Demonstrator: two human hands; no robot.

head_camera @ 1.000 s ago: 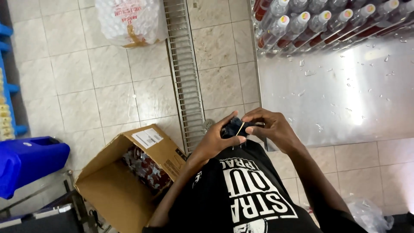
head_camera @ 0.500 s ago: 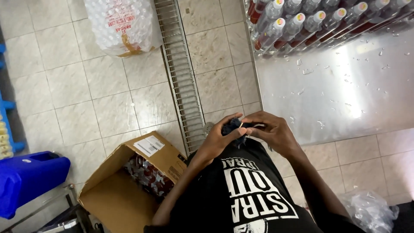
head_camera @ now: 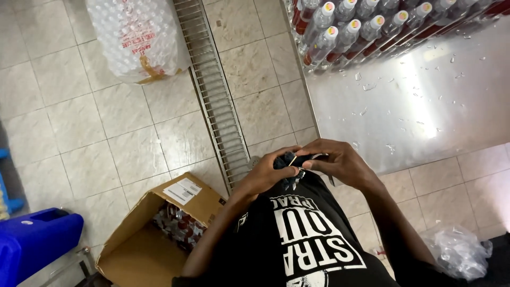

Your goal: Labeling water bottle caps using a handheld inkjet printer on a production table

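Both hands shifted slightly, left hand (head_camera: 267, 172), right hand (head_camera: 338, 162), pinching dark bundle (head_camera: 287, 162)

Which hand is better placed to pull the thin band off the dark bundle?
Probably the right hand: its fingertips meet the thin band on top of the dark bundle, while the left hand wraps around the bundle and steadies it.

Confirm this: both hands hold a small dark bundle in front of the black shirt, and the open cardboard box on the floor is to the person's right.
Not quite. In the head view the left hand and right hand do hold the small dark bundle, but the open cardboard box sits on the floor to the person's left, not right.
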